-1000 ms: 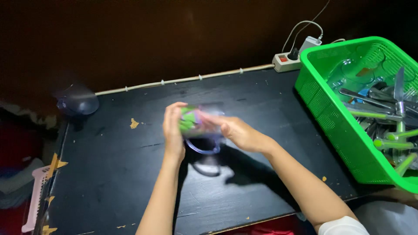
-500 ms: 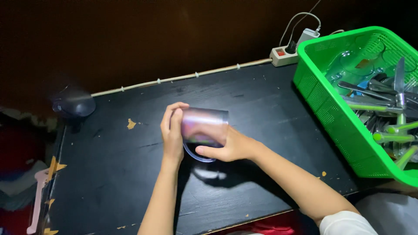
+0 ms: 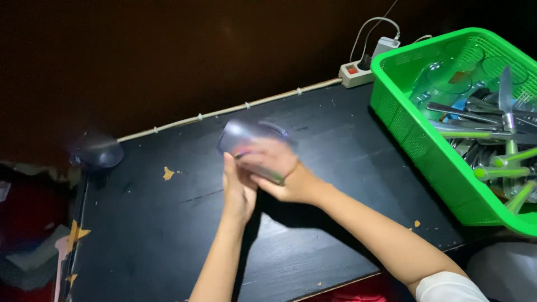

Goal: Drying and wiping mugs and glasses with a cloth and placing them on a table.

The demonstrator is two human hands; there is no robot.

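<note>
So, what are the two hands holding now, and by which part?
A clear purplish cup, blurred. The right hand wraps its side; the left hand touches it from below. The exact grip cannot be told.

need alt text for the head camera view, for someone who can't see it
Two bare hands, left hand and right hand, hold a blurred translucent purple cup above a black table. At the right stands a green basket of utensils, with a white power strip behind it.
</note>
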